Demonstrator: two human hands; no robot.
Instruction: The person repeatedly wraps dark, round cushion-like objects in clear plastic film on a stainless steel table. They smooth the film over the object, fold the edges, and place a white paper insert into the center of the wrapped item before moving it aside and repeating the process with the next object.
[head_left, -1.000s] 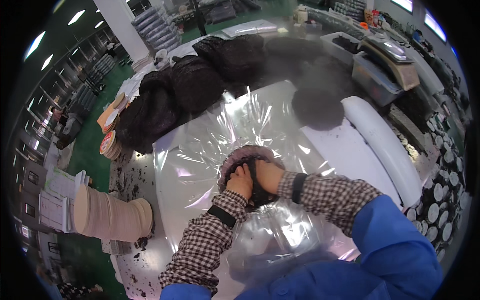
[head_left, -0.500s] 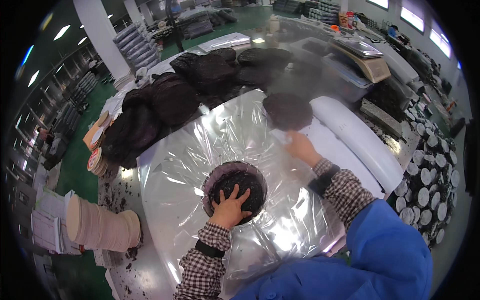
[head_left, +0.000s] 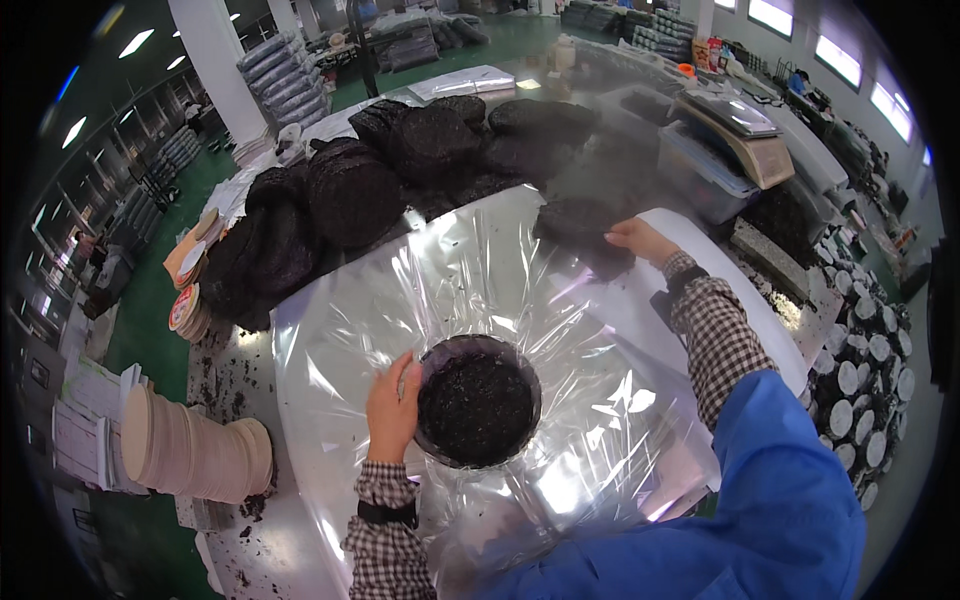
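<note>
A round opening with a dark rim (head_left: 532, 375) sits in the clear plastic film spread before me. Inside it lies a flat dark disc (head_left: 478, 405) with a rough, fibrous surface, like dried seaweed. My left hand (head_left: 392, 408) is at the left side of the rim, fingers stretched upward and apart from the thumb, with nothing visible in it. Farther off to the right, my right hand (head_left: 645, 242) pinches the right edge of another dark seaweed-like disc (head_left: 580, 228), which looks tilted. The pinching fingertips are partly blurred against it.
Piles of dark discs (head_left: 350, 195) line the far side of the table. A stack of round pale cards (head_left: 195, 445) lies at the left. To the right are a rolled white sheet (head_left: 735, 290), a scale (head_left: 745, 140) on a plastic bin, and many white-ended rolls (head_left: 850, 375).
My left hand has lifted off the disc in the opening and moved left to its rim. My right hand has moved farther away and taken the other disc's edge.
</note>
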